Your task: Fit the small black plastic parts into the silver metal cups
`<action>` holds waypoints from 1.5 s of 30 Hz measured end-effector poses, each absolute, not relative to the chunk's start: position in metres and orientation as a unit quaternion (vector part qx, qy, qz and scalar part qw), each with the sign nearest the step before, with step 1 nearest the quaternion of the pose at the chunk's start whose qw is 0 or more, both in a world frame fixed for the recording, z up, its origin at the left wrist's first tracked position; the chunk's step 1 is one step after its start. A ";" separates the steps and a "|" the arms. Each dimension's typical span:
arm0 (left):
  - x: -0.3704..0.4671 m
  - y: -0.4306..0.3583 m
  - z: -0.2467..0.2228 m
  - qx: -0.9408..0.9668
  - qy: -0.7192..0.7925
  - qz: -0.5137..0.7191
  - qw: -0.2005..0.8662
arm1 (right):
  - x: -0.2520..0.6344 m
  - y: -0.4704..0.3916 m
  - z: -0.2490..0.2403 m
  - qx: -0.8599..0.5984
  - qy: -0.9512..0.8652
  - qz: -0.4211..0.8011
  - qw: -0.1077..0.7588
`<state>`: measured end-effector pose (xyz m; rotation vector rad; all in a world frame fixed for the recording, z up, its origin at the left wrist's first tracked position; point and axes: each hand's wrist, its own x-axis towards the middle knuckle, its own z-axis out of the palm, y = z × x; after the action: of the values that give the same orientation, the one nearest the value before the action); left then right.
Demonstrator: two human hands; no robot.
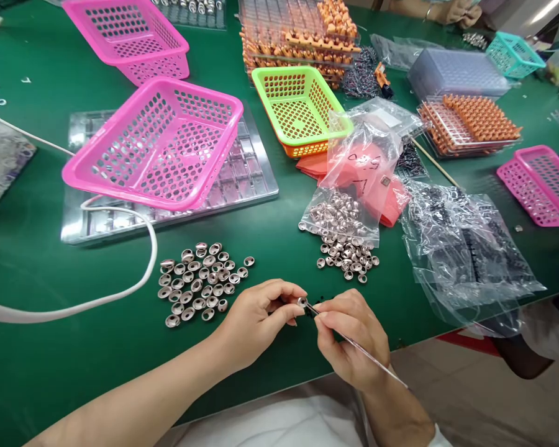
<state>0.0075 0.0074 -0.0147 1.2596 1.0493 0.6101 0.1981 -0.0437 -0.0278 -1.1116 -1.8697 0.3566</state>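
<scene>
1 small metal ring point(302, 302) is pinched in the fingertips of the left hand point(261, 316), above the green table point(279, 239); the right hand point(354, 338) grips a thin rod point(368, 356), its tip at the ring. Off-axis rod pressure or a loose pinch could eject the ring. A dropped ring could mix into the left pile point(196, 285) or right pile point(348, 253) of similar parts.

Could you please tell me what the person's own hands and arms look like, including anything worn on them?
The left hand and right hand are both ungloved, with no ring or watch showing. The left forearm is bare as far as the picture shows; the right one ends at the edge of a white sleeve.
</scene>
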 end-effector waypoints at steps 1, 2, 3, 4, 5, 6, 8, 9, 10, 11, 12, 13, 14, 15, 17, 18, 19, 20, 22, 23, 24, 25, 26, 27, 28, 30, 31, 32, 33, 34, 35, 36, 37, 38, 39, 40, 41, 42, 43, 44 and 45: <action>0.008 0.007 -0.015 0.550 0.460 0.268 0.643 | 0.198 -0.044 -0.028 -0.451 -0.755 0.143 0.454; 0.008 0.007 -0.015 0.549 0.460 0.267 0.645 | 0.198 -0.044 -0.028 -0.452 -0.753 0.143 0.457; 0.007 0.007 -0.016 0.548 0.460 0.267 0.646 | 0.198 -0.044 -0.029 -0.453 -0.750 0.144 0.460; 0.007 0.007 -0.016 0.547 0.459 0.266 0.647 | 0.198 -0.045 -0.029 -0.455 -0.747 0.145 0.462; 0.007 0.007 -0.016 0.547 0.459 0.265 0.648 | 0.198 -0.045 -0.030 -0.456 -0.746 0.147 0.464; 0.007 0.007 -0.016 0.547 0.459 0.262 0.649 | 0.199 -0.045 -0.030 -0.456 -0.745 0.148 0.465; 0.006 0.007 -0.016 0.546 0.461 0.258 0.651 | 0.199 -0.046 -0.031 -0.455 -0.744 0.153 0.465; 0.006 0.007 -0.015 0.545 0.461 0.258 0.652 | 0.199 -0.046 -0.031 -0.455 -0.743 0.154 0.466; 0.006 0.007 -0.015 0.542 0.461 0.259 0.653 | 0.199 -0.046 -0.031 -0.455 -0.743 0.155 0.466; 0.007 0.007 -0.015 0.540 0.461 0.261 0.654 | 0.199 -0.046 -0.031 -0.455 -0.742 0.156 0.467; 0.007 0.007 -0.015 0.538 0.461 0.262 0.655 | 0.199 -0.046 -0.031 -0.454 -0.742 0.157 0.468; 0.007 0.007 -0.015 0.537 0.461 0.262 0.656 | 0.199 -0.046 -0.031 -0.451 -0.743 0.158 0.469; 0.007 0.007 -0.015 0.537 0.461 0.260 0.657 | 0.199 -0.046 -0.031 -0.449 -0.744 0.160 0.469; 0.007 0.007 -0.014 0.536 0.461 0.260 0.657 | 0.199 -0.046 -0.031 -0.446 -0.745 0.162 0.469; 0.007 0.007 -0.015 0.536 0.461 0.258 0.658 | 0.199 -0.046 -0.030 -0.446 -0.744 0.168 0.468; 0.007 0.007 -0.015 0.536 0.461 0.258 0.658 | 0.200 -0.046 -0.030 -0.446 -0.744 0.171 0.466; 0.006 0.007 -0.015 0.537 0.461 0.258 0.658 | 0.200 -0.046 -0.030 -0.447 -0.745 0.172 0.465; 0.006 0.007 -0.015 0.538 0.460 0.256 0.658 | 0.200 -0.046 -0.030 -0.447 -0.745 0.172 0.464; 0.005 0.007 -0.015 0.541 0.458 0.254 0.658 | 0.200 -0.046 -0.030 -0.447 -0.746 0.169 0.463; 0.005 0.007 -0.015 0.541 0.457 0.254 0.658 | 0.200 -0.045 -0.030 -0.448 -0.746 0.168 0.462; 0.005 0.007 -0.015 0.541 0.457 0.254 0.659 | 0.200 -0.045 -0.030 -0.450 -0.746 0.167 0.462; 0.006 0.007 -0.015 0.541 0.458 0.254 0.658 | 0.200 -0.045 -0.030 -0.451 -0.746 0.168 0.461; 0.006 0.007 -0.015 0.541 0.458 0.254 0.658 | 0.200 -0.045 -0.030 -0.451 -0.746 0.168 0.460; 0.006 0.008 -0.014 0.540 0.459 0.254 0.658 | 0.200 -0.045 -0.030 -0.451 -0.746 0.170 0.460; 0.006 0.008 -0.014 0.539 0.460 0.254 0.658 | 0.200 -0.045 -0.029 -0.451 -0.746 0.171 0.460; 0.007 0.008 -0.014 0.538 0.462 0.255 0.658 | 0.199 -0.045 -0.029 -0.448 -0.746 0.171 0.463; 0.007 0.008 -0.014 0.537 0.463 0.256 0.657 | 0.199 -0.045 -0.029 -0.446 -0.746 0.171 0.464; 0.007 0.008 -0.014 0.537 0.463 0.257 0.656 | 0.199 -0.045 -0.029 -0.444 -0.746 0.171 0.465; 0.007 0.008 -0.014 0.539 0.464 0.258 0.654 | 0.199 -0.045 -0.028 -0.443 -0.747 0.173 0.465; 0.007 0.008 -0.015 0.542 0.464 0.258 0.652 | 0.199 -0.045 -0.028 -0.443 -0.747 0.175 0.463; 0.006 0.008 -0.015 0.545 0.463 0.259 0.649 | 0.200 -0.045 -0.028 -0.443 -0.749 0.179 0.459; 0.006 0.007 -0.015 0.550 0.463 0.261 0.644 | 0.200 -0.045 -0.028 -0.442 -0.751 0.183 0.455; 0.006 0.007 -0.016 0.556 0.464 0.260 0.639 | 0.200 -0.045 -0.028 -0.438 -0.754 0.185 0.452; 0.006 0.006 -0.016 0.562 0.466 0.259 0.633 | 0.200 -0.046 -0.028 -0.433 -0.759 0.187 0.449; 0.006 0.006 -0.016 0.566 0.468 0.258 0.627 | 0.200 -0.046 -0.028 -0.426 -0.764 0.186 0.447; 0.006 0.006 -0.016 0.570 0.471 0.257 0.622 | 0.200 -0.046 -0.029 -0.420 -0.770 0.182 0.445; 0.006 0.006 -0.016 0.573 0.474 0.256 0.618 | 0.200 -0.046 -0.029 -0.414 -0.775 0.177 0.443; 0.006 0.006 -0.016 0.574 0.476 0.254 0.616 | 0.200 -0.047 -0.030 -0.409 -0.780 0.170 0.442; 0.007 0.007 -0.015 0.574 0.478 0.253 0.615 | 0.200 -0.046 -0.030 -0.405 -0.786 0.160 0.439; 0.008 0.007 -0.014 0.573 0.479 0.250 0.615 | 0.200 -0.046 -0.030 -0.403 -0.789 0.151 0.437; 0.008 0.008 -0.013 0.572 0.480 0.245 0.618 | 0.200 -0.046 -0.030 -0.398 -0.796 0.139 0.434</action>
<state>0.0079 0.0076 -0.0125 1.3162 1.1052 0.5633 0.1997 -0.0462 -0.0300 -0.9921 -1.9818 0.3468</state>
